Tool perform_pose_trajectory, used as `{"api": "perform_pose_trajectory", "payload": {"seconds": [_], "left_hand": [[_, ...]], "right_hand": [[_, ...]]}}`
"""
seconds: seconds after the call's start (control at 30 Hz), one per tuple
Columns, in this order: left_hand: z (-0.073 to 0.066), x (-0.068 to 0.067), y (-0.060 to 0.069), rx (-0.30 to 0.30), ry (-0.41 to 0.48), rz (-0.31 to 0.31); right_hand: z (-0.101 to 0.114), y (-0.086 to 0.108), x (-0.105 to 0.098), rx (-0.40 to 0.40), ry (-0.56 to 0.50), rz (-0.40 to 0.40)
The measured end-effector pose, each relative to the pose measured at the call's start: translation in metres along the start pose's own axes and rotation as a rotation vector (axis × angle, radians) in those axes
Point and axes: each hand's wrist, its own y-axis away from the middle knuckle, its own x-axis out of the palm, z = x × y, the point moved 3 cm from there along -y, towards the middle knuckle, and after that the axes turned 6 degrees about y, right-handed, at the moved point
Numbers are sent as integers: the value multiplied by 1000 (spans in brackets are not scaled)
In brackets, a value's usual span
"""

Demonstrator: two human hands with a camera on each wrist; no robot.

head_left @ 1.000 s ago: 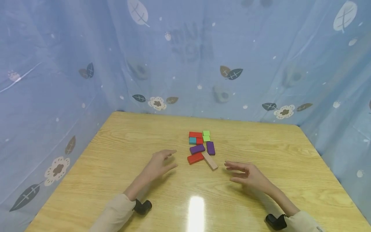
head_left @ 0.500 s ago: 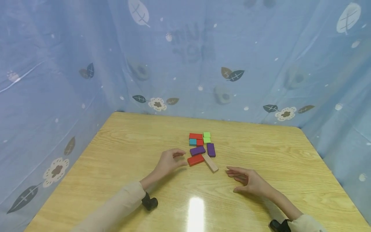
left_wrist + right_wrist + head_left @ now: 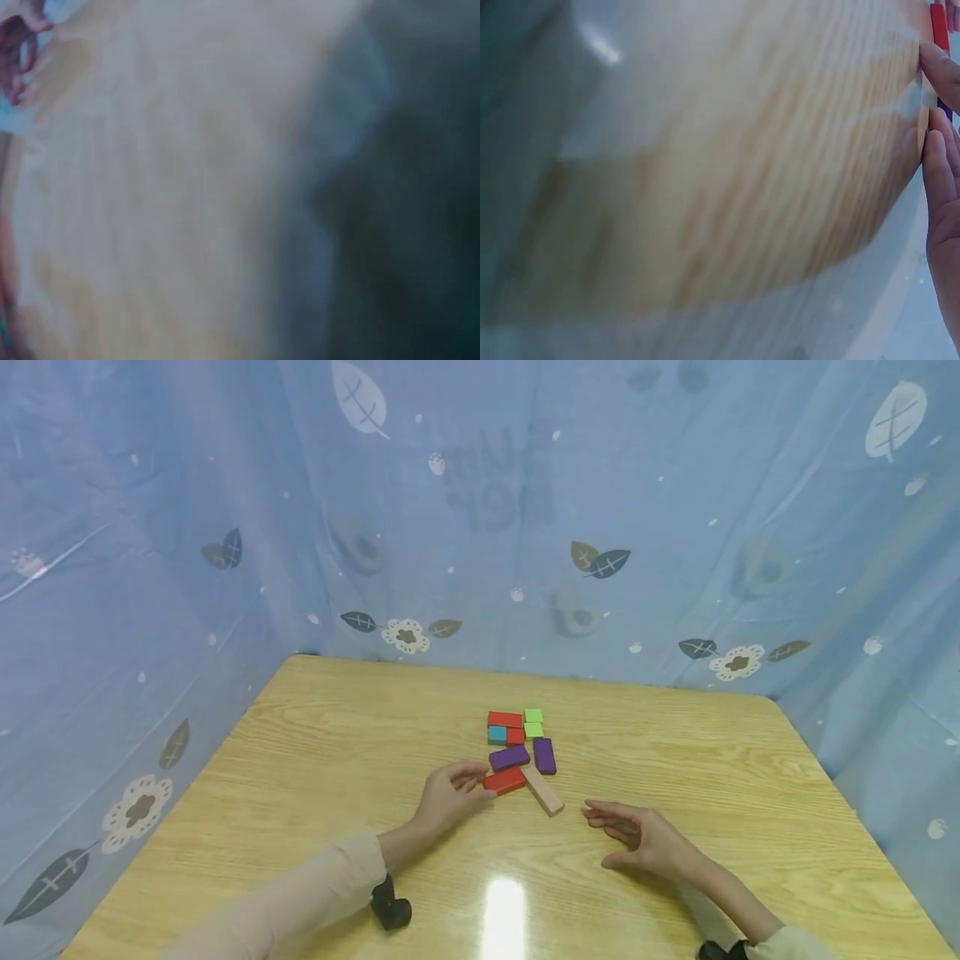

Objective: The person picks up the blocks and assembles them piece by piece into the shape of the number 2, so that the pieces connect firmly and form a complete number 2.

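Observation:
My left hand (image 3: 448, 795) is at the left end of the front red block (image 3: 505, 782), its fingertips on the far side and its thumb by the near corner. A firm grip on the block is not visible. A plain wooden block (image 3: 542, 790) lies slanted against that red block's right end. Behind them are two purple blocks (image 3: 509, 757). My right hand (image 3: 645, 842) hovers right of the wooden block, fingers loosely bent, holding nothing. In the right wrist view, fingers (image 3: 939, 169) show at the right edge. The left wrist view is heavily blurred.
At the back of the group, a red block (image 3: 505, 720), a blue block (image 3: 497, 736), a small red block (image 3: 515, 737) and two green blocks (image 3: 533, 723) sit close together. The wooden table (image 3: 360, 718) meets a blue patterned curtain (image 3: 480, 527) behind.
My left hand has moved right, reaching the front red block's left end. The right hand has shifted slightly nearer to me. The blocks keep their arrangement.

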Motion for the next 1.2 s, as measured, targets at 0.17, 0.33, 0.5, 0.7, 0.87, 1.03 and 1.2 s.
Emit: {"api": "perform_pose_trajectory", "payload": {"seconds": [0.17, 0.33, 0.5, 0.7, 0.87, 1.03, 1.2], "left_hand": [[2, 3, 1, 44, 5, -17], [1, 7, -1, 69, -70, -29], [0, 7, -3, 63, -161, -62], [-2, 2, -5, 50, -211, -45], [-1, -7, -6, 33, -204, -27], [-7, -15, -4, 18, -134, 2], [-12, -20, -1, 22, -94, 57]], "right_hand": [[2, 1, 0, 10, 0, 3], [2, 0, -2, 7, -5, -4], [2, 0, -2, 8, -13, -5], [3, -1, -1, -6, -5, -11], [4, -2, -1, -11, -10, -10], [4, -1, 0, -7, -22, -6], [3, -1, 0, -21, -28, 0]]}}
